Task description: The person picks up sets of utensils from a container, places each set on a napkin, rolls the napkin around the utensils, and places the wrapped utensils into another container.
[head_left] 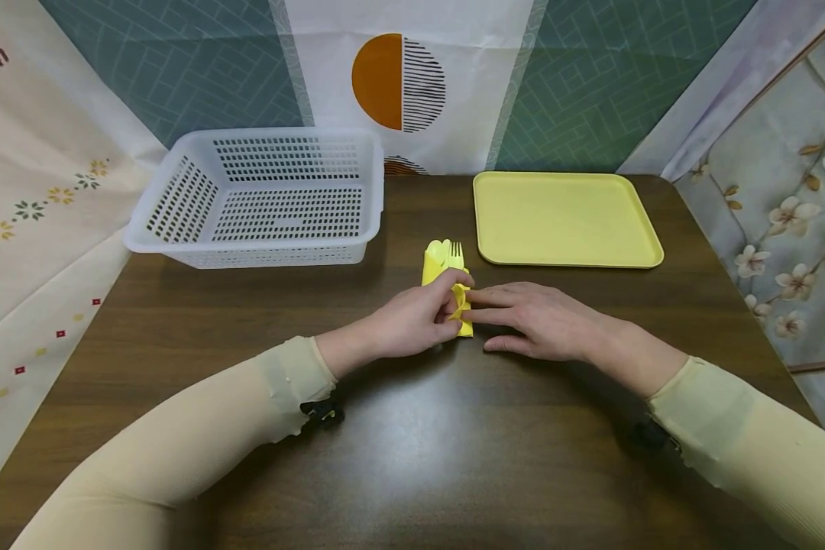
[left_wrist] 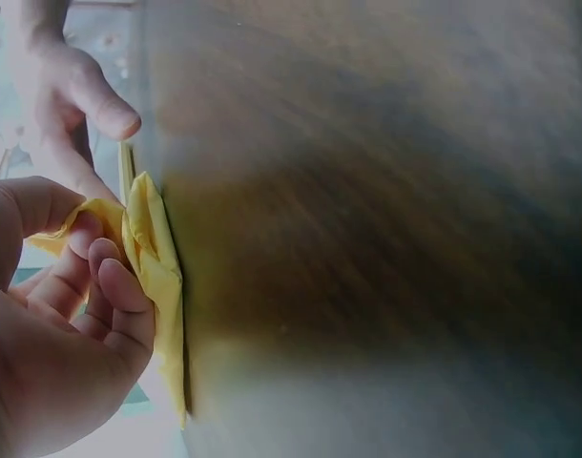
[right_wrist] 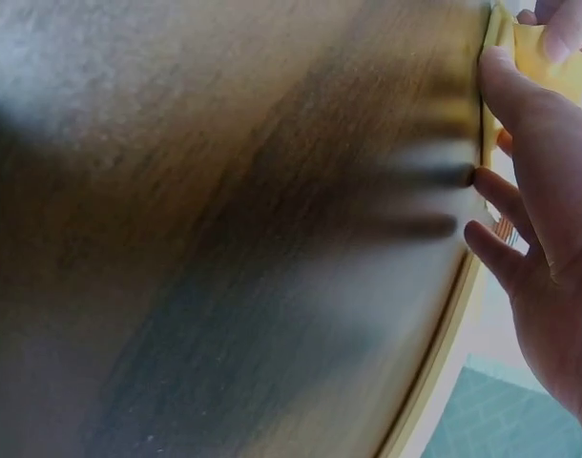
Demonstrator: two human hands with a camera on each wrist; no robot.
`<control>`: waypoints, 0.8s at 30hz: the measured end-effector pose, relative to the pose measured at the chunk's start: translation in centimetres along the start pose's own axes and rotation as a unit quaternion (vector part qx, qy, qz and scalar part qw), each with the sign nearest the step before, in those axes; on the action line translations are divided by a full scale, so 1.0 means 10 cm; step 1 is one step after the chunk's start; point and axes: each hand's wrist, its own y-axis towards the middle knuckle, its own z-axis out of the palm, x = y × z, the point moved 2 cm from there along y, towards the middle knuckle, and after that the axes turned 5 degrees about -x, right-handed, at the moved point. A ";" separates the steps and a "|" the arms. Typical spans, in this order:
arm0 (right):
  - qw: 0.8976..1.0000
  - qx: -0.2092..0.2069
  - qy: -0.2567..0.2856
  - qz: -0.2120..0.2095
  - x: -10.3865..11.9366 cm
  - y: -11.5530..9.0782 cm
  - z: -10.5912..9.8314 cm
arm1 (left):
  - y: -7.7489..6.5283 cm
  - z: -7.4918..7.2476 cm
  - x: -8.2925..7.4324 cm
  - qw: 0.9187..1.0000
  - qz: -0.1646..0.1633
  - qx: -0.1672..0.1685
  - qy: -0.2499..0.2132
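Observation:
A folded yellow napkin (head_left: pixel 431 269) lies on the table with a yellow fork (head_left: pixel 456 254) and a yellow spoon (head_left: pixel 438 249) sticking out of its far end. From the left, my left hand (head_left: pixel 415 319) reaches over the bundle. Its thumb and index finger pinch a loose yellow strip (left_wrist: pixel 102 212) of the cloth, seen in the left wrist view, while the other fingers curl against the folded part. My right hand (head_left: pixel 546 317) lies to the right with its fingers extended, the fingertips right at the bundle's right edge. Much of the napkin's middle is hidden under my left hand.
A white perforated basket (head_left: pixel 268 248) stands at the back left of the brown wooden table (head_left: pixel 399 458). At the back right lies a yellow rectangular tray (head_left: pixel 564 218). Patterned cloths (head_left: pixel 564 84) hang behind the table and along both sides.

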 end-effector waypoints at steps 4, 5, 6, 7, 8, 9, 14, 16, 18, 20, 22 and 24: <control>1.000 0.015 -0.007 0.008 0.02 0.02 0.00 | 0.01 0.01 -0.01 1.000 0.002 0.006 0.004; 1.000 0.017 -0.008 0.009 0.02 0.03 0.00 | 0.01 0.02 -0.01 1.000 0.002 0.007 0.005; 1.000 0.017 -0.009 0.009 0.03 0.03 -0.01 | 0.01 0.02 -0.01 1.000 0.002 0.007 0.004; 1.000 0.017 -0.009 0.009 0.03 0.03 -0.01 | 0.01 0.02 -0.01 1.000 0.001 0.006 0.004; 1.000 0.016 -0.009 0.009 0.03 0.03 -0.01 | 0.01 0.02 -0.01 1.000 0.001 0.006 0.003; 1.000 0.015 -0.010 0.008 0.03 0.03 0.00 | 0.01 0.02 -0.01 1.000 0.000 0.005 0.002; 1.000 0.013 -0.012 0.011 0.03 0.02 0.02 | 0.02 0.03 -0.01 1.000 -0.002 0.004 -0.007; 1.000 0.013 -0.009 0.013 0.03 0.02 0.02 | 0.02 0.03 -0.01 1.000 -0.003 0.004 -0.013; 1.000 0.015 -0.005 0.015 0.02 0.02 0.02 | 0.02 0.04 0.00 1.000 -0.005 0.004 -0.017; 1.000 0.017 -0.002 0.015 0.02 0.03 0.02 | 0.02 0.04 0.00 1.000 -0.005 0.004 -0.019; 1.000 0.019 0.000 0.015 0.01 0.04 0.02 | 0.02 0.04 0.01 1.000 -0.005 0.003 -0.019; 1.000 0.022 0.002 0.014 0.00 0.04 0.02 | 0.02 0.05 0.01 1.000 -0.004 0.002 -0.019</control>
